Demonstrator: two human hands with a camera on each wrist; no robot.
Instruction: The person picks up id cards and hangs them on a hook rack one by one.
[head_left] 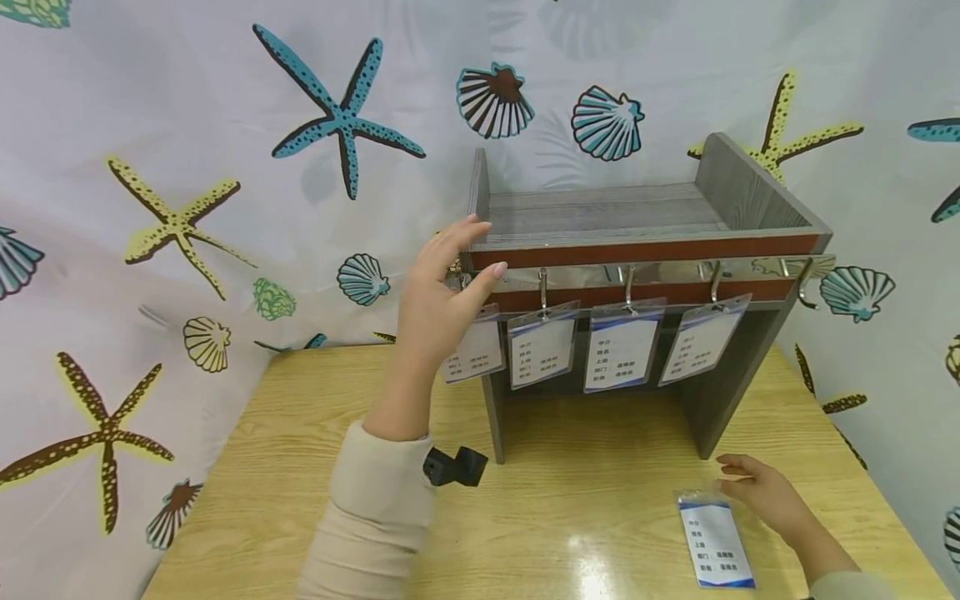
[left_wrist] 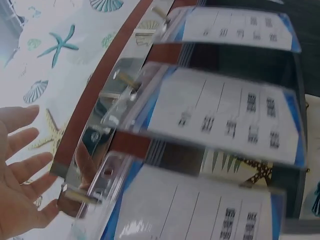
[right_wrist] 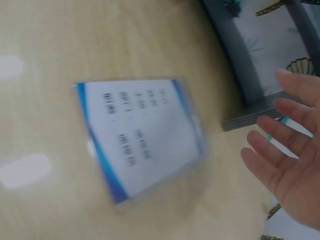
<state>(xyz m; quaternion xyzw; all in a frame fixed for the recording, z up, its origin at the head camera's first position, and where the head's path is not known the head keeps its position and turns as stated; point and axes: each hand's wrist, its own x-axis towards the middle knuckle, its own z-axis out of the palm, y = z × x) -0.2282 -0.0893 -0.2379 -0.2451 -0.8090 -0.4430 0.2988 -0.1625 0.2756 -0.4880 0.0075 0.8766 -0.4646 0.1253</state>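
Observation:
My left hand is raised at the left end of the metal hook rail, fingers extended and nothing held. Just under it hangs the leftmost badge, partly covered by the hand in the head view. The left wrist view shows the thumb close to an end hook; contact cannot be told. On the tabletop lies another badge in a clear sleeve with blue edges. Beside its upper right corner, my right hand hovers with loosely spread fingers. In the right wrist view that palm holds nothing.
The grey wooden shelf stands on the wooden table. Several badges, such as this one, hang from its hooks. The rightmost hook bears no badge. Behind is a curtain printed with starfish and shells.

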